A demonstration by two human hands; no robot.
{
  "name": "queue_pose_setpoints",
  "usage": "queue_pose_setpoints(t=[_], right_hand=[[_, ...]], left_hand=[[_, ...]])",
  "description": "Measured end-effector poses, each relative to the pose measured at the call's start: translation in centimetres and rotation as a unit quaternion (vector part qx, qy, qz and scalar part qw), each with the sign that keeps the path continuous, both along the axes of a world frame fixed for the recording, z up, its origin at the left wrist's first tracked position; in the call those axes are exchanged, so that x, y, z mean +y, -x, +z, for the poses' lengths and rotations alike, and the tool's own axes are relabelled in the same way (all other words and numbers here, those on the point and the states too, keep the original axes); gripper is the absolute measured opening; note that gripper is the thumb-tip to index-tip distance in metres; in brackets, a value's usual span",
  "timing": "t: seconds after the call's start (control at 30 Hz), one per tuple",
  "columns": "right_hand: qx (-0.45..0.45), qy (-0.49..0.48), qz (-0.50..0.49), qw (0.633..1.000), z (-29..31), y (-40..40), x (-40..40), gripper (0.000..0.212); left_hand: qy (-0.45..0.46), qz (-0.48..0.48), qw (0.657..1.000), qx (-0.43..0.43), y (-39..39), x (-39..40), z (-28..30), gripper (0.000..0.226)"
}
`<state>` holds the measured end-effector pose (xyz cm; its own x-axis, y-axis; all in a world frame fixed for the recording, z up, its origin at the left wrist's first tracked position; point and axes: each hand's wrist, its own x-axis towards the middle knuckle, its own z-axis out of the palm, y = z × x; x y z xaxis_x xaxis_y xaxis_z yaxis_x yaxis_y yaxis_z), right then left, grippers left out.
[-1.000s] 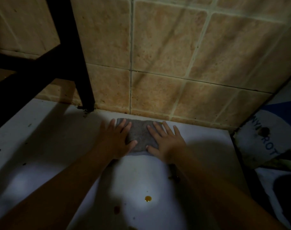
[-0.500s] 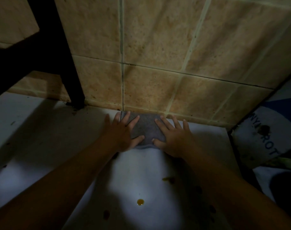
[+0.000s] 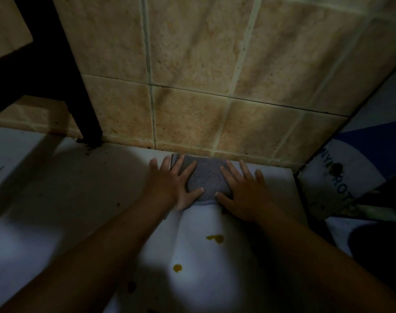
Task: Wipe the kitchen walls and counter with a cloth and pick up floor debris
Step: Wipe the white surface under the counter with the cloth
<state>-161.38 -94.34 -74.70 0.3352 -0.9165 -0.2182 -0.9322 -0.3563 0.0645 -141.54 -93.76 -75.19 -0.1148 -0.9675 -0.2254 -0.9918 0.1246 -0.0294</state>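
Cloth, grey, on counter against wall: left hand and right hand pressing flat, fingers spread; best kept flat, pressure even.

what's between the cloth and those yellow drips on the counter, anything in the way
Nothing visible. The grey cloth lies flat under the left hand and right hand, against the tiled wall. Only bare white counter lies between it and the yellow drips.

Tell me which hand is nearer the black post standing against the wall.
Left. The left hand presses the grey cloth on the side toward the black post; the right hand presses the cloth's far side.
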Motion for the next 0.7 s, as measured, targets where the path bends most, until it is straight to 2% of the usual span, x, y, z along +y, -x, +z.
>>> queue_pose_setpoints(t=[0.3, 0.47, 0.6, 0.7], right_hand=[[-0.036, -0.043, 0.001, 0.998, 0.5, -0.6, 4.3, 0.077], [-0.055, -0.025, 0.001, 0.998, 0.5, -1.9, 6.9, 0.085], [-0.047, -0.033, 0.013, 0.998, 0.3, -2.9, 8.7, 0.073], [-0.056, -0.036, 0.025, 0.997, 0.3, -4.0, 9.4, 0.073]], left_hand=[[0.001, -0.004, 1.0, 0.003, -0.8, 3.8, 0.3, 0.081], [0.006, 0.005, 1.0, 0.017, -1.7, 6.6, 0.6, 0.079], [-0.01, 0.02, 1.0, 0.014, -2.8, 8.9, 0.8, 0.077], [-0.025, 0.035, 0.999, 0.007, -4.3, 10.0, 0.9, 0.077]])
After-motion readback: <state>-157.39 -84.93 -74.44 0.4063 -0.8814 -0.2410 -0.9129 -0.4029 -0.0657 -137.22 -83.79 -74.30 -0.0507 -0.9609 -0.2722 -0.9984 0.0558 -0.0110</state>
